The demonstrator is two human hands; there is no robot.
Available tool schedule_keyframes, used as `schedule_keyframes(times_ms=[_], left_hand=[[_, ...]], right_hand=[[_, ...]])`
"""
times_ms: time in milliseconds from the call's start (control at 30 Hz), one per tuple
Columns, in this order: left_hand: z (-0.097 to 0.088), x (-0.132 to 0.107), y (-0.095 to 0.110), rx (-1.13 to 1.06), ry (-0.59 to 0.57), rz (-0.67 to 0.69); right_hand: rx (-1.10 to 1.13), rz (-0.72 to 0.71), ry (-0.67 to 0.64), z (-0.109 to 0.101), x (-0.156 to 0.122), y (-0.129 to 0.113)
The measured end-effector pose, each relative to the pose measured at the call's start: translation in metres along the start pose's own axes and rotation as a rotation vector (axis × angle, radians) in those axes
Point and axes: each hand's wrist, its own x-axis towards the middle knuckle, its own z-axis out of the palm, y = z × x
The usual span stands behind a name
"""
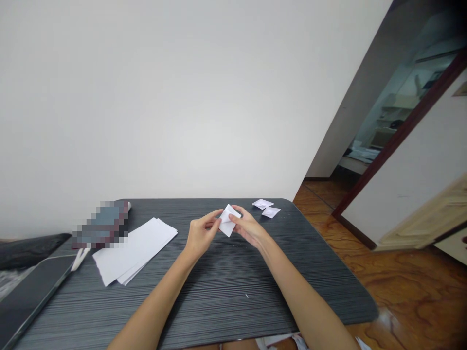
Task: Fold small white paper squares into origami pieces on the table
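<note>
Paper (226,227) just below frame centre, diamond-wise, one corner up, long axis near vertical; left hand (201,234) pinches its left corner, right hand (251,230) grips its right side. Tabletop (226,282) stretches below, far edge just above; sheets (134,247) left.

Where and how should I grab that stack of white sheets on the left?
Probably best to pinch the end nearest the left hand, coming from the right. The stack of white sheets lies flat on the table, slightly fanned, so its staggered edges should help fingers catch; the opposite end sits near the white cord.
</note>
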Motion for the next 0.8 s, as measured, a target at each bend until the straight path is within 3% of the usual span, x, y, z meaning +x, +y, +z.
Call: schedule_keyframes(times_ms=[133,300,433,500,567,700,800], left_hand=[[0.001,-0.001,0.0,-0.032,-0.013,-0.051],[0.0,0.004,-0.002,-0.145,-0.017,-0.175],[-0.006,0.008,0.001,-0.221,-0.155,-0.204],[-0.01,0.008,0.004,-0.144,-0.244,-0.15],[-0.014,0.007,0.007,0.028,-0.295,-0.007],[-0.018,0.005,0.004,0.449,-0.294,0.291],[-0.02,0.005,-0.001,0.58,-0.276,0.354]], right_hand=[[-0.027,-0.123,0.066,0.002,0.005,0.007],[-0.198,-0.231,-0.008,-0.005,0.002,0.0],[-0.187,-0.241,-0.088,-0.009,0.001,-0.006],[-0.159,-0.214,-0.086,-0.01,0.001,-0.007],[-0.126,-0.167,-0.072,-0.009,0.001,-0.007],[-0.144,-0.077,-0.134,-0.009,-0.002,-0.008],[-0.278,-0.044,-0.207,-0.013,-0.005,-0.01]])
